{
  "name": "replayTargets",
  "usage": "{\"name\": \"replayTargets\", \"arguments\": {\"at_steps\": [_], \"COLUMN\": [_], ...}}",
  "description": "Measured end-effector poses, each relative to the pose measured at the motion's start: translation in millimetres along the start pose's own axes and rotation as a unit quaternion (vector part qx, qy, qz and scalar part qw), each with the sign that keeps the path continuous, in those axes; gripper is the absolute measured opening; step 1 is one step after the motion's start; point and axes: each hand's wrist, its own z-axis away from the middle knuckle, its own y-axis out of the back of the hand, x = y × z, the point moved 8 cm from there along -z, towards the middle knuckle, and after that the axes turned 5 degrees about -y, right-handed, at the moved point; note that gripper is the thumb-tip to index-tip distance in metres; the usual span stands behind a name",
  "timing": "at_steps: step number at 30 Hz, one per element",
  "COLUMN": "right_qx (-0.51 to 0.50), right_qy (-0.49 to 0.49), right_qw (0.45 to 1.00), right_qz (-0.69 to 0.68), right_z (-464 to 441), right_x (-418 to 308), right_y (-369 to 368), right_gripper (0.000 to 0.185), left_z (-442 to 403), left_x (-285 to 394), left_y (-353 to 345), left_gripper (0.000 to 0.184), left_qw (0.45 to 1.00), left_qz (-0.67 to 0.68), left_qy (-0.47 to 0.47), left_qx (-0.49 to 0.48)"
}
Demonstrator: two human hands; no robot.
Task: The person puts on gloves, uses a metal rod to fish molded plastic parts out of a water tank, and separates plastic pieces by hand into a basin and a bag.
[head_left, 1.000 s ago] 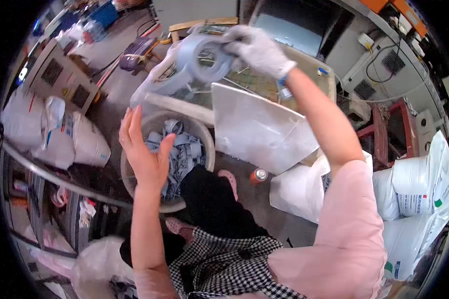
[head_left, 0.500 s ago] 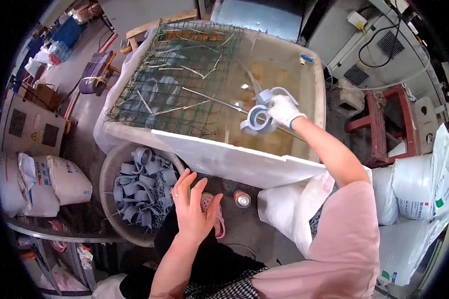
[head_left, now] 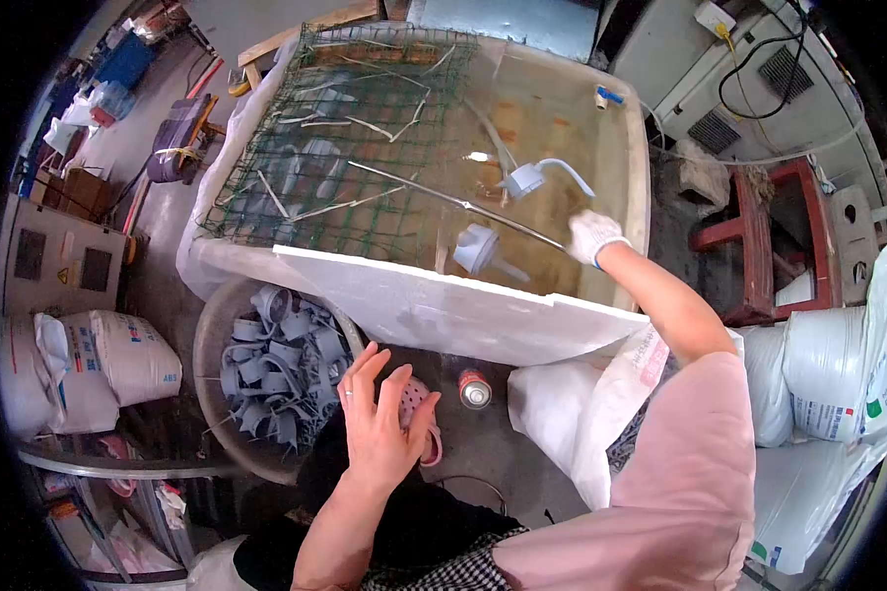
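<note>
At the right side of the tank (head_left: pixel 641 187), the gloved right hand (head_left: pixel 593 238) meets the near right end of a metal rod (head_left: pixel 508 222). Its fingers appear curled; whether they grip the rod or merely touch it cannot be determined. Caution: a loose hold on a wet surface could let the rod slip into the water.

Just left of this hand, two grey parts lie in the tank: a far grey part (head_left: pixel 525 181) with a curved strip, and a near grey part (head_left: pixel 475 248) close to the white board (head_left: pixel 443 310). A careless sweep of the rod could strike either part, or wedge the near one against the board.

The rod's far left end lies over the green net (head_left: pixel 414 94). Pulling it carelessly could snag the mesh and displace the net.

The bare left hand (head_left: pixel 379 428) holds nothing; its fingers are spread wide, near the right rim of the basin (head_left: pixel 205 369). Farther right, a can (head_left: pixel 475 390) stands on the floor near the person's shoe (head_left: pixel 416 402); a misplaced step could topple it.
</note>
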Motion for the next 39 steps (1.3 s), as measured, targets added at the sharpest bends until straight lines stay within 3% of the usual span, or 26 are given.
{"name": "replayTargets", "arguments": {"at_steps": [1, 3, 6, 10, 12, 15, 16, 18, 20, 24, 28, 30, 34, 39], "right_qx": [-0.079, -0.084, 0.002, -0.005, 0.058, -0.024, 0.13, 0.11, 0.181, 0.114, 0.126, 0.051, 0.038, -0.052], "right_qy": [-0.008, -0.021, 0.0, 0.018, 0.051, 0.0, 0.108, 0.053, 0.038, -0.085, -0.117, -0.19, -0.159, -0.147], "right_qw": [0.994, 0.993, 0.994, 0.993, 0.997, 0.993, 0.984, 0.989, 0.98, 0.979, 0.972, 0.969, 0.979, 0.984], "right_qz": [0.071, 0.077, 0.112, 0.114, 0.001, -0.112, -0.062, -0.088, -0.081, -0.149, -0.159, -0.147, -0.125, -0.089], "right_z": [4.4, 12.3, 17.0, 17.0, 16.9, 74.2, 107.1, 148.4, 196.4, 275.1, 331.3, 344.0, 337.3, 290.1], "right_x": [16.2, 35.6, 40.6, 42.9, 59.0, 90.8, 86.7, 117.4, 150.5, 236.8, 273.0, 283.4, 280.7, 228.3], "right_y": [-20.5, -44.3, -53.9, -61.7, -66.7, 5.1, 47.3, 81.8, 117.2, 137.5, 151.5, 146.0, 124.2, 106.5], "right_gripper": [0.025, 0.024, 0.021, 0.022, 0.024, 0.028, 0.031, 0.034, 0.027, 0.026, 0.025, 0.027, 0.027, 0.027], "left_z": [-0.7, -2.4, -2.7, -2.5, -1.7, -1.3, -0.6, 1.5, 7.1, 17.1, 23.1, 24.8, 26.6, 24.5], "left_x": [1.3, 4.3, 9.8, 13.9, 14.6, 6.3, 2.5, 0.0, -3.4, -12.6, -17.5, -18.3, -14.1, -13.5], "left_y": [-1.4, -4.3, -10.1, -11.4, -11.0, -9.2, -9.2, -8.8, -11.5, -11.0, -9.5, -9.3, -9.6, -9.3], "left_gripper": [0.038, 0.038, 0.038, 0.038, 0.037, 0.034, 0.033, 0.028, 0.029, 0.028, 0.026, 0.026, 0.026, 0.027], "left_qw": [1.0, 1.0, 1.0, 1.0, 1.0, 1.0, 1.0, 1.0, 1.0, 1.0, 0.999, 0.998, 0.998, 0.998], "left_qz": [0.001, 0.002, 0.009, 0.009, 0.004, -0.009, -0.016, -0.016, -0.019, -0.03, -0.053, -0.058, -0.065, -0.065], "left_qy": [-0.002, -0.008, -0.014, -0.025, -0.023, -0.015, -0.009, -0.004, -0.005, -0.003, 0.009, 0.009, 0.0, 0.006], "left_qx": [-0.001, -0.001, -0.009, -0.009, -0.014, -0.014, -0.015, -0.005, -0.007, -0.003, 0.004, 0.006, 0.002, 0.001]}}
